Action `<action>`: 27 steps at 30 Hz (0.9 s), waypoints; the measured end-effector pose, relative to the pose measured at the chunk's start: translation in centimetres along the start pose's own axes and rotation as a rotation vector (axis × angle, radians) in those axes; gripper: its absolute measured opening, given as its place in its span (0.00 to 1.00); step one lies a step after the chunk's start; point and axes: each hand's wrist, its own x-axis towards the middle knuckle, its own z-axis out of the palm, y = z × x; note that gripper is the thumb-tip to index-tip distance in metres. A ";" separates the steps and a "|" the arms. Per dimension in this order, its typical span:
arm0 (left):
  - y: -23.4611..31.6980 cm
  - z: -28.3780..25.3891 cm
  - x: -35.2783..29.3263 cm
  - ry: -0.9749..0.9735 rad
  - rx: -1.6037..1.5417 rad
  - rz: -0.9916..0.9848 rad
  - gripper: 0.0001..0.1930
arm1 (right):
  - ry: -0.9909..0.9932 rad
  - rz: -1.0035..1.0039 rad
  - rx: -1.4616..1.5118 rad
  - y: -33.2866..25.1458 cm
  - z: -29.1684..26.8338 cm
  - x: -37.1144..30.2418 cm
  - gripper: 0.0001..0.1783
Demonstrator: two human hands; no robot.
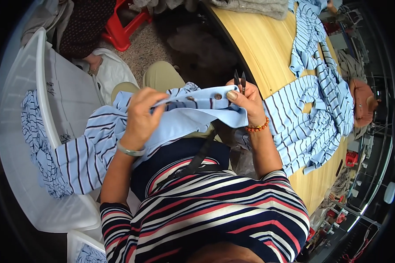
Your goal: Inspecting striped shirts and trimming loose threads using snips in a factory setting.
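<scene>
A light blue knit garment (175, 125) with dark stripes lies across my lap, its buttoned placket (202, 95) stretched between my hands. My right hand (249, 101) pinches the placket's end with the thumb on top. In the same hand are small dark thread snips (240, 79), blades pointing up past the fingers. My left hand (142, 115) is closed at the placket's other end, with the cloth edge running between thumb and fingers. Dark round buttons show on the strip between them. Folds of the garment hide part of my left fingertips' grip.
To the left stands a white plastic bin (41, 83) with striped cloth (41, 153) in it. More striped garments (303, 118) cover part of the wooden table (259, 48) on the right. A red stool (123, 33) and a person's hand (93, 61) are beyond. Grey knits lie at the far table edge.
</scene>
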 end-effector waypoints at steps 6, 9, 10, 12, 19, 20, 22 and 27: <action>-0.6 -4.3 2.6 0.427 0.370 -0.097 0.12 | -0.256 -0.471 -0.629 -0.7 3.7 -0.1 0.08; -1.0 -4.5 3.7 0.504 -0.056 -0.211 0.14 | -0.366 -0.761 -0.858 -0.7 5.4 0.3 0.08; -1.3 -4.3 3.8 0.486 -0.047 -0.217 0.14 | -0.356 -0.792 -0.842 -0.6 5.8 0.3 0.08; -2.2 -3.3 3.8 0.494 -0.524 -0.265 0.14 | -0.369 -0.750 -0.888 -0.1 6.1 0.1 0.14; -4.9 0.1 -0.3 0.610 -1.351 -0.594 0.18 | -0.356 -0.662 -0.937 3.7 6.4 -0.6 0.14; -4.5 0.6 -1.3 0.712 -1.400 -0.662 0.19 | -0.365 -0.635 -0.963 4.2 6.4 -0.9 0.14; -3.0 1.4 -3.5 0.641 -1.424 -0.633 0.21 | -0.363 -0.628 -0.947 5.1 6.5 -1.2 0.14; 2.5 2.4 -8.9 0.303 -1.729 -0.939 0.28 | -0.276 -0.646 -0.905 6.5 6.4 -1.7 0.14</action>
